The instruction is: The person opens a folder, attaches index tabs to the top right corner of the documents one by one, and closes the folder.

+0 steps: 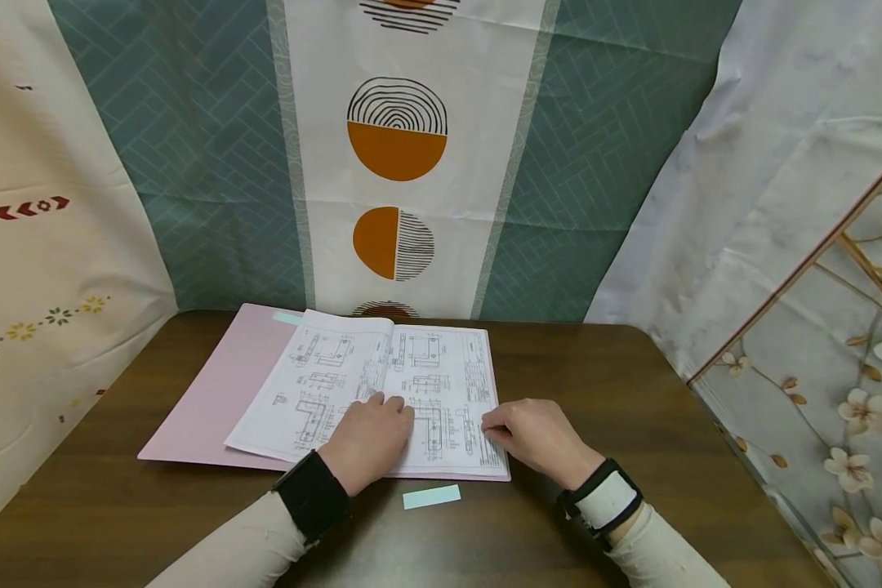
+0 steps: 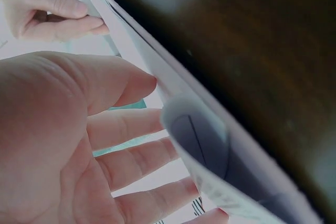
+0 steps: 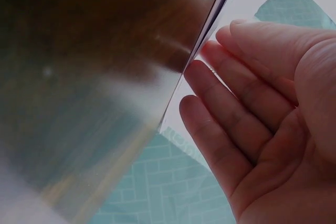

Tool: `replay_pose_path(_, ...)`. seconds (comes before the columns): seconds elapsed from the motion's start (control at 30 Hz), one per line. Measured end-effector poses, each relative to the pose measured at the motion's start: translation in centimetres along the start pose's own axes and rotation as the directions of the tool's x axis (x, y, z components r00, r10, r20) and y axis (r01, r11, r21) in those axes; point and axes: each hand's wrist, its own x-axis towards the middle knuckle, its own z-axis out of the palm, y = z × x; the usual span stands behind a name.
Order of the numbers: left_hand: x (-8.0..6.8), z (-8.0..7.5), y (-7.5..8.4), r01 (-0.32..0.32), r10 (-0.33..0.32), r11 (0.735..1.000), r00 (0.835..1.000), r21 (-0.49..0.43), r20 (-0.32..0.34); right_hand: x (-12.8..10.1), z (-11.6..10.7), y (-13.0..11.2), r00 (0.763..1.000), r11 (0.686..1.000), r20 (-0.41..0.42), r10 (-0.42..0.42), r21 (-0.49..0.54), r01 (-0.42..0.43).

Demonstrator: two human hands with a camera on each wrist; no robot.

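One pink folder (image 1: 213, 400) lies open on the dark wooden table (image 1: 632, 392), set toward the far left of the tabletop. On it rests one stack of printed technical drawings (image 1: 382, 384), with two sheets showing: one spread to the left and curling up at the middle, one lying flat to the right. The left hand (image 1: 367, 437) rests palm down on the lower middle of the drawings; the left wrist view shows its fingers (image 2: 136, 156) extended and slightly apart, beside a curled sheet edge (image 2: 210, 150). The right hand (image 1: 536, 433) lies at the lower right edge of the stack; in the right wrist view its fingers (image 3: 231, 108) are nearly straight and close together, tips at the paper edge, though whether they touch it cannot be told. One pale green paper strip (image 1: 431, 496) lies on the table near the folder's front edge, between the two wrists. Each wrist carries one black band. Patterned cloths (image 1: 397, 155) hang behind the table.
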Motion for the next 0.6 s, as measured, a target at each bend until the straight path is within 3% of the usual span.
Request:
replay_pose_path(0.3, -0.11, 0.10, 0.11, 0.021, -0.021, 1.000, 1.000, -0.017, 0.012, 0.01, 0.24, 0.21, 1.000, 1.000, 0.011, -0.006, -0.023, 0.006)
replay_pose_path(0.6, -0.09, -0.33, 0.54, -0.031, 0.034, 0.999, 0.995, 0.034, -0.089, 0.00, 0.10, 0.17, 1.000, 1.000, 0.008, -0.011, -0.013, 0.011)
